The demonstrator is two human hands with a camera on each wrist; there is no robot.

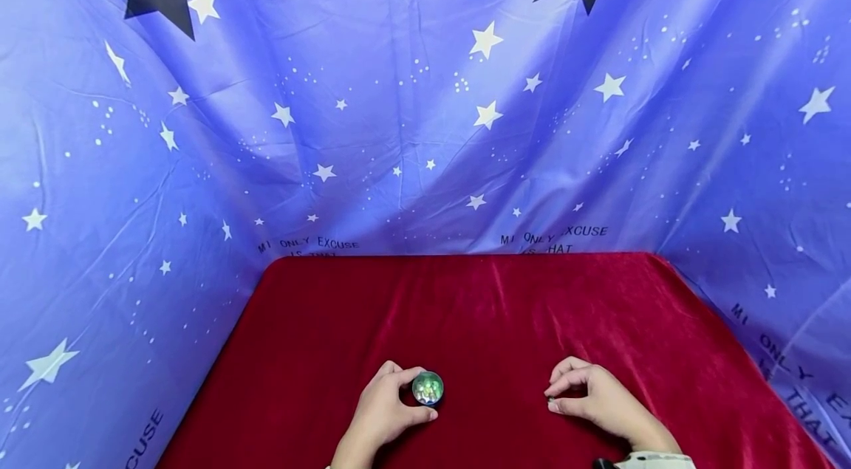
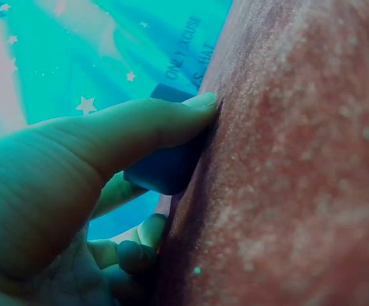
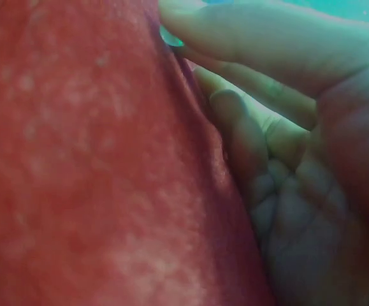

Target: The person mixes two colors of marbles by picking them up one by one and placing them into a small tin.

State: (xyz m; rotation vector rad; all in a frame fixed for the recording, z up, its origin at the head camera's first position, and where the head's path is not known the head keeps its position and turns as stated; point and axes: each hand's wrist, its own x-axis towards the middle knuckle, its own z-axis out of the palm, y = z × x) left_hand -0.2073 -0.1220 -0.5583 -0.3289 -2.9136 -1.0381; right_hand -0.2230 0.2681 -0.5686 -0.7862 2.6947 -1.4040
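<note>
My left hand (image 1: 380,408) holds a small round dark blue container (image 1: 428,388) by its sides, thumb on the near side and fingers on the far side. Its top shows shiny, greenish, glassy contents, too small to tell apart. In the left wrist view, the thumb crosses the smooth blue wall of the container (image 2: 165,171), which stands on the red cloth. Off to the right, my right hand (image 1: 590,396) pinches a tiny dark object (image 1: 551,399) at the cloth. From the right wrist, this small glassy piece (image 3: 170,36) looks pale green and is mostly hidden by fingers.
Dark red velvety cloth (image 1: 425,306) covers the table under both hands. Blue-purple curtains (image 1: 412,122) with white stars, dark stars and printed words hang behind the table and along its sides. A patterned pale sleeve (image 1: 654,460) shows at the right wrist.
</note>
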